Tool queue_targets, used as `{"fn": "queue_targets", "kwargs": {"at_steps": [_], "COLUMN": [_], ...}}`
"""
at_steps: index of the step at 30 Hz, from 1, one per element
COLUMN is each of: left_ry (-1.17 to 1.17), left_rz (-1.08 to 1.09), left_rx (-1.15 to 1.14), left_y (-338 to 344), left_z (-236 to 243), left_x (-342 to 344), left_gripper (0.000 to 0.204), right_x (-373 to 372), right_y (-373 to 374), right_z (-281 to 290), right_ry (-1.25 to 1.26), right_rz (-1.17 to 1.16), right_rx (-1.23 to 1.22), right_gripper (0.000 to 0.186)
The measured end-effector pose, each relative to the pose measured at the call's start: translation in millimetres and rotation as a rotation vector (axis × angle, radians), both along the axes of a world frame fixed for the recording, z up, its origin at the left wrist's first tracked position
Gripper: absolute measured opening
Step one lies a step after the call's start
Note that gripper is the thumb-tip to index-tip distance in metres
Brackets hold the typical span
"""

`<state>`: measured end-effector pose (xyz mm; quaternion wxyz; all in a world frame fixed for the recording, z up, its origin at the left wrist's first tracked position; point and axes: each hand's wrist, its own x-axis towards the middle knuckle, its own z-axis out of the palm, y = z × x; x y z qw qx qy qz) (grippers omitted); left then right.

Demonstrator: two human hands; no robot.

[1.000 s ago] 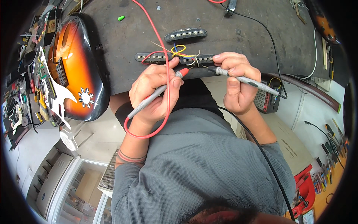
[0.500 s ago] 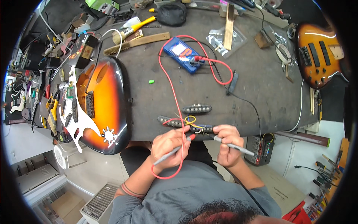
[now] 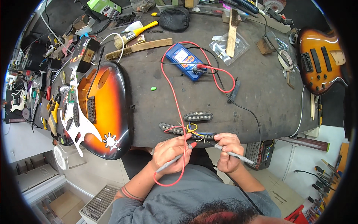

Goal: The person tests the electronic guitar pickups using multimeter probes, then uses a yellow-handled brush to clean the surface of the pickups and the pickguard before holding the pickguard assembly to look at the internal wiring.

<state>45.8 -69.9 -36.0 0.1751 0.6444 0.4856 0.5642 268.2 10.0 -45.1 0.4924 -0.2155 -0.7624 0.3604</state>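
Red-tipped probe (image 3: 172, 161) in the left hand's (image 3: 168, 151) grip and dark-tipped probe (image 3: 238, 156) in the right hand's (image 3: 225, 158) are already positioned beside the nearest pickup (image 3: 208, 136), contact not yet evident.

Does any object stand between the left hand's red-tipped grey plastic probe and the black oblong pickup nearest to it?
No solid obstacle shows. Only thin pale wires hang at the near edge of the black oblong pickup, close to the red-tipped grey plastic probe in the left hand.
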Motion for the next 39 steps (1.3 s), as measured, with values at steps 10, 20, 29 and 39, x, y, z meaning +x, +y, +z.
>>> {"fn": "queue_targets", "kwargs": {"at_steps": [10, 20, 29, 39], "left_ry": [0.007, 0.023, 0.020, 0.016], "left_rz": [0.009, 0.005, 0.025, 0.020], "left_rx": [0.016, 0.006, 0.003, 0.020], "left_y": [-1.5, -1.9, 1.1, -1.7], "left_z": [-2.8, -1.9, 4.8, -3.9], "left_x": [0.5, -0.3, 3.4, 0.6], "left_gripper": [0.028, 0.029, 0.024, 0.027], "right_x": [0.5, 0.5, 0.7, 0.7], "right_y": [-1.0, -1.3, -0.9, -0.9], "right_z": [-0.6, -1.4, -0.9, 0.1], "right_ry": [-0.005, -0.006, -0.014, -0.029], "right_rz": [0.001, 0.000, -0.003, -0.006], "right_rx": [0.001, 0.002, 0.006, 0.012], "right_gripper": [0.013, 0.013, 0.015, 0.016]}}
